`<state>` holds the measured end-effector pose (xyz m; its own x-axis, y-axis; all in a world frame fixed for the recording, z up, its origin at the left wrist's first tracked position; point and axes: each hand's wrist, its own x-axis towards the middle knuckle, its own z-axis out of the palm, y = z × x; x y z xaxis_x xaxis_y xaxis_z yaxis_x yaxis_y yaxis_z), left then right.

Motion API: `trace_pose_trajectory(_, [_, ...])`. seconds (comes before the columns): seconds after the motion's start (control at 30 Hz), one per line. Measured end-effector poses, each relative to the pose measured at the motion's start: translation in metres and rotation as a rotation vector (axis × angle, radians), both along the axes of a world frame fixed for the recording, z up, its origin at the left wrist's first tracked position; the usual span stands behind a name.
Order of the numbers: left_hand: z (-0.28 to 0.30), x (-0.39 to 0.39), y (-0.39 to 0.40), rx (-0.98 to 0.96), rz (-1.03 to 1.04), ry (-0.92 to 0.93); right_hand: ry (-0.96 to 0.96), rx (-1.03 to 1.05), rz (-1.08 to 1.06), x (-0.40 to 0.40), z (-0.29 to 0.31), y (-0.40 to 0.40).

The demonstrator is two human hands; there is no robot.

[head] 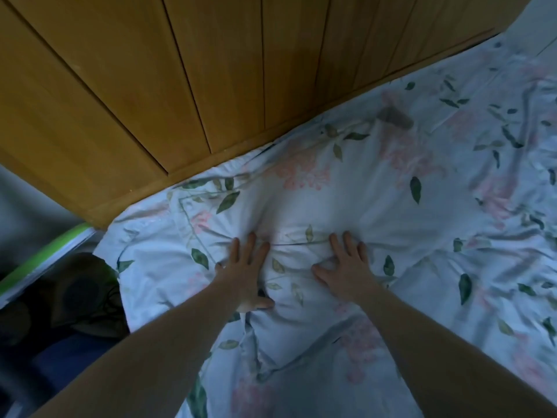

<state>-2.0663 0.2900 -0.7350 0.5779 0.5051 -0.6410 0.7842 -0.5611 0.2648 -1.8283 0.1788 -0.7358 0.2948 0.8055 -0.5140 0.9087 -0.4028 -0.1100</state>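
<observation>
Left hand [245, 273] and right hand [346, 267] press flat, fingers spread, gripping nothing, on the floral sheet [422, 182]. Centre still puckered. Smoothing appears barely half done.

Floral sheet [391, 182]: matt, wrinkled cloth. Panelled headboard [180, 86]: smooth, satin wood.

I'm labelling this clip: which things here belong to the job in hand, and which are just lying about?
In the job: floral sheet, pressed flat by left hand and right hand.
Lying about: wooden panels, green-edged strip, dark things beside the bed.
</observation>
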Motion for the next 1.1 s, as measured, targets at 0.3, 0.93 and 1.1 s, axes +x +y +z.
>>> trace_pose_trajectory(0.3, [0.001,-0.001,-0.004,0.039,-0.002,0.014,0.097,-0.038,-0.237,-0.016,0.005,-0.005])
trace_pose_trajectory(0.93, [0.172,-0.195,-0.29,-0.063,0.378,-0.011,0.391,-0.058,0.005,-0.155,0.215,-0.257])
trace_pose_trajectory(1.1, [0.312,-0.212,-0.417,0.007,0.478,-0.237,0.505,0.062,-0.036,-0.188,0.333,-0.385])
